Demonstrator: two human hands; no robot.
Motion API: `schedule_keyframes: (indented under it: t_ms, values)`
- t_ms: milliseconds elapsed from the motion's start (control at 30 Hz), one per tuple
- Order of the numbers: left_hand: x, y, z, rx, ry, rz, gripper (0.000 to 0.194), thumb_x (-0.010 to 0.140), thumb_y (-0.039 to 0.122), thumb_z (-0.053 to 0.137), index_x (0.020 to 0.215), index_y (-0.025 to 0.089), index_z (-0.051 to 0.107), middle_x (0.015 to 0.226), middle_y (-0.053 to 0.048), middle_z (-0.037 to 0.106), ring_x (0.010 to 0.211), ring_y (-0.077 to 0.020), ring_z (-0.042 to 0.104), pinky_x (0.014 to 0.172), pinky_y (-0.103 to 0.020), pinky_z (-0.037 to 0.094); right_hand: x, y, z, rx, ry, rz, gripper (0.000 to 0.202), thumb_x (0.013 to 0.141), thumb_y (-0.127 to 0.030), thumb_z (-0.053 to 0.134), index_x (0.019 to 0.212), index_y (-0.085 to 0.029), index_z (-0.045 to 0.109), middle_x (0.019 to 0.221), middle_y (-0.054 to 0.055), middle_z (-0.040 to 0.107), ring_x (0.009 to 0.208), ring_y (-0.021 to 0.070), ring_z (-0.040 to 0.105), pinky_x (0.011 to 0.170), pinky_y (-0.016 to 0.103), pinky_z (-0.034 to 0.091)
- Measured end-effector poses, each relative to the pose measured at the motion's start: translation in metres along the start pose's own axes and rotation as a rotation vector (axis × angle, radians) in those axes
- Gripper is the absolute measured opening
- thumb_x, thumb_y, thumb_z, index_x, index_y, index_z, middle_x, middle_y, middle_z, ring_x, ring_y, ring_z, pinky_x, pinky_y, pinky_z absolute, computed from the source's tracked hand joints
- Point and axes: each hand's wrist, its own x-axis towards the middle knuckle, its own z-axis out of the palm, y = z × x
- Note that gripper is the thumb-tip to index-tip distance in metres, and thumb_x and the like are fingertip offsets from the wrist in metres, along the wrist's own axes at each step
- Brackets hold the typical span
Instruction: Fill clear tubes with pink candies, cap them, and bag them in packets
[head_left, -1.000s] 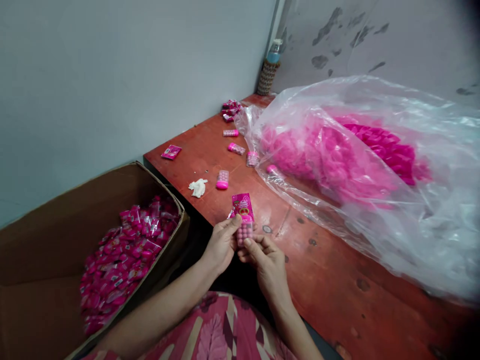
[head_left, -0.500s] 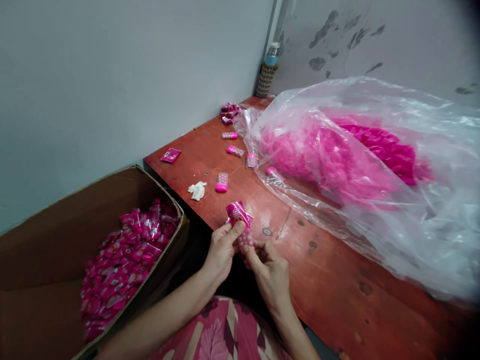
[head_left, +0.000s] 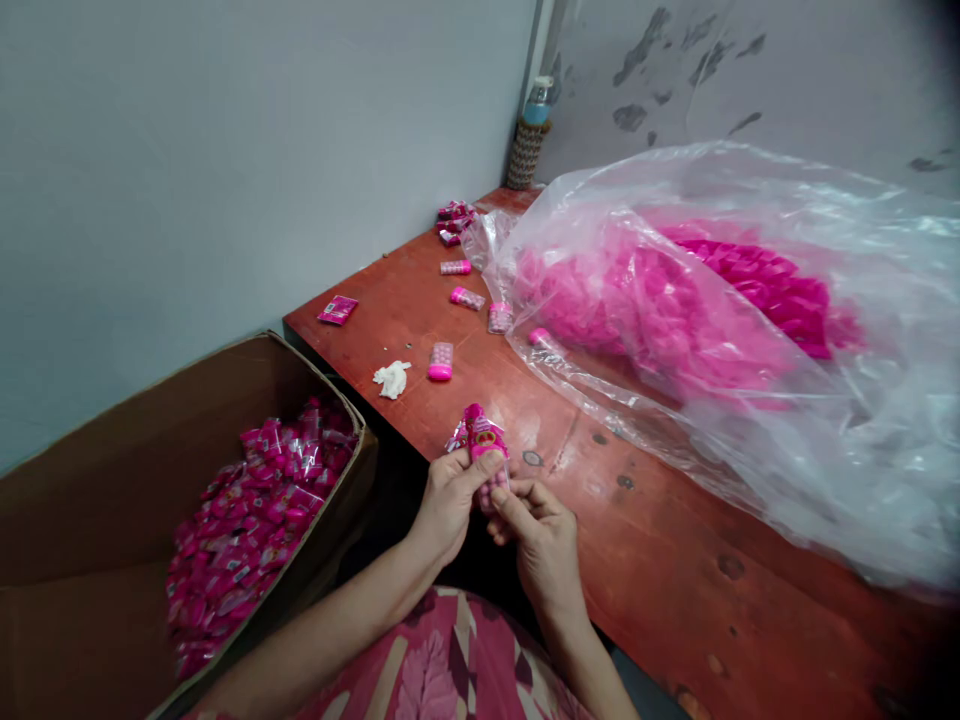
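One container of pink balls [head_left: 496,488] is by the table's [head_left: 645,550] near left edge, pinched with a pink wrapper [head_left: 486,437] by the left hand [head_left: 448,508] and at its near end by the right hand [head_left: 546,540] (apparently being lined up); next likely calls for steady alignment.

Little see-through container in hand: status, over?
Left hand, right hand both on container. Pink wrapper at its far end. White scrap beyond, apart from hands.
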Motion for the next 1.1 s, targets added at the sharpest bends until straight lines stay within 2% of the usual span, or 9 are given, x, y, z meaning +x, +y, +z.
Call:
schedule_keyframes:
  t_ms: [133, 233, 333, 433, 533, 633, 767, 967, 1100]
  values:
    - [0.003, 0.003, -0.003, -0.163, 0.002, -0.071, 0.027, 0.065, 0.032, 0.071, 0.076, 0.008, 0.062, 0.067, -0.005, 0.061, 0.051, -0.0083, 0.05, 0.053, -0.022, 0.04, 0.002, -0.003, -0.004, -0.257, -0.003, -0.107, 0.022, 0.073, -0.037, 0.062, 0.072, -0.015, 0.061, 0.061, 0.002, 0.059, 0.049, 0.0103, 0.05, 0.042, 0.019, 0.04]
    - [0.005, 0.001, -0.005, -0.16, 0.007, -0.108, 0.026, 0.062, 0.026, 0.074, 0.074, 0.006, 0.063, 0.067, -0.007, 0.062, 0.052, -0.0089, 0.052, 0.054, -0.021, 0.041, -0.001, -0.003, -0.003, -0.387, 0.009, -0.222, 0.019, 0.073, -0.035, 0.063, 0.071, -0.017, 0.062, 0.062, 0.002, 0.059, 0.052, 0.011, 0.05, 0.046, 0.019, 0.04]
    - [0.002, -0.004, -0.004, -0.128, -0.05, -0.105, 0.022, 0.064, 0.026, 0.072, 0.071, 0.006, 0.063, 0.061, -0.005, 0.059, 0.051, -0.0093, 0.051, 0.05, -0.02, 0.04, -0.005, -0.003, 0.0, -0.256, 0.017, -0.158, 0.019, 0.075, -0.036, 0.061, 0.074, -0.016, 0.061, 0.058, 0.0, 0.056, 0.048, 0.0093, 0.048, 0.043, 0.018, 0.039]
    - [-0.002, -0.012, -0.002, -0.099, -0.088, -0.093, 0.023, 0.068, 0.03, 0.068, 0.065, 0.008, 0.06, 0.054, -0.001, 0.053, 0.042, -0.0075, 0.044, 0.039, -0.019, 0.035, -0.005, 0.0, 0.001, -0.069, 0.054, -0.068, 0.021, 0.074, -0.036, 0.063, 0.074, -0.015, 0.059, 0.058, -0.001, 0.056, 0.045, 0.0082, 0.048, 0.042, 0.017, 0.04]
    - [-0.006, -0.017, 0.001, -0.054, -0.073, -0.049, 0.029, 0.073, 0.034, 0.064, 0.06, 0.009, 0.055, 0.048, 0.003, 0.044, 0.038, -0.0056, 0.038, 0.037, -0.019, 0.031, 0.0, 0.005, 0.0, 0.085, 0.05, -0.015, 0.02, 0.072, -0.034, 0.065, 0.075, -0.015, 0.059, 0.059, -0.001, 0.058, 0.046, 0.0074, 0.05, 0.043, 0.016, 0.041]
    - [-0.006, -0.015, 0.003, -0.074, -0.044, -0.026, 0.033, 0.073, 0.04, 0.063, 0.064, 0.01, 0.055, 0.048, 0.004, 0.041, 0.04, -0.0059, 0.038, 0.039, -0.019, 0.033, 0.005, 0.009, -0.001, 0.196, 0.003, 0.033, 0.019, 0.071, -0.031, 0.067, 0.077, -0.014, 0.059, 0.061, 0.0, 0.06, 0.047, 0.0071, 0.051, 0.045, 0.016, 0.043]
    - [-0.006, -0.006, 0.002, -0.157, -0.03, -0.02, 0.037, 0.075, 0.046, 0.059, 0.075, 0.009, 0.057, 0.056, 0.001, 0.048, 0.044, -0.0075, 0.042, 0.041, -0.021, 0.037, 0.008, 0.006, -0.002, 0.22, -0.003, 0.037, 0.021, 0.07, -0.03, 0.069, 0.079, -0.015, 0.057, 0.065, 0.001, 0.064, 0.049, 0.0087, 0.056, 0.046, 0.017, 0.046]
    - [-0.005, -0.011, -0.002, -0.108, -0.023, 0.035, 0.029, 0.075, 0.033, 0.064, 0.065, 0.008, 0.054, 0.054, 0.002, 0.046, 0.046, -0.0044, 0.041, 0.046, -0.018, 0.034, 0.015, 0.003, 0.005, 0.252, 0.058, 0.066, 0.028, 0.064, -0.031, 0.074, 0.071, -0.016, 0.051, 0.058, -0.001, 0.063, 0.046, 0.0105, 0.058, 0.043, 0.017, 0.046]
    - [-0.008, -0.003, -0.008, -0.161, -0.028, 0.034, 0.027, 0.072, 0.031, 0.067, 0.064, 0.008, 0.055, 0.055, 0.001, 0.05, 0.048, -0.005, 0.044, 0.048, -0.018, 0.036, 0.021, 0.001, 0.017, 0.229, 0.005, 0.062, 0.03, 0.063, -0.032, 0.074, 0.069, -0.017, 0.049, 0.054, -0.002, 0.062, 0.045, 0.0114, 0.058, 0.042, 0.018, 0.046]
